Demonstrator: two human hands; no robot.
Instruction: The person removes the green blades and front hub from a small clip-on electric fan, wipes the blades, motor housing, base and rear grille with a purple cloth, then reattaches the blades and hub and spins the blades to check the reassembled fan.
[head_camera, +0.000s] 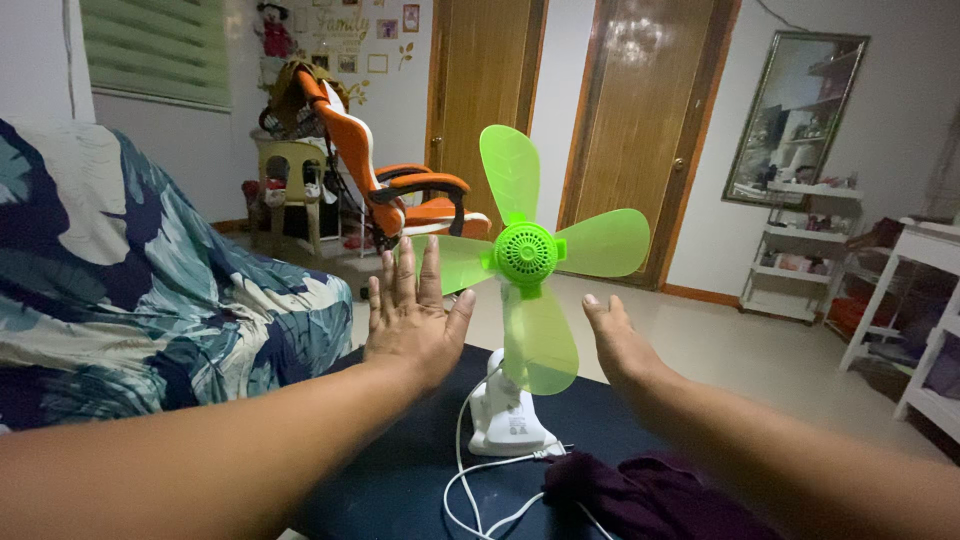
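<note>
A small desk fan with bright green blades (525, 255) and a white base (505, 418) stands on a dark blue cloth-covered surface (410, 470). It has no guard over the blades. My left hand (412, 320) is raised flat with fingers apart, just left of the blades, holding nothing. My right hand (615, 340) is held edge-on to the right of the lower blade, fingers together and empty. Neither hand touches the fan. A white power cord (470, 490) runs from the base toward me.
A dark maroon cloth (640, 495) lies near the front right. A leaf-patterned sofa cover (130, 290) fills the left. Behind stand an orange office chair (390, 185), wooden doors (640, 120), a framed mirror (795, 115) and white shelves (800, 250).
</note>
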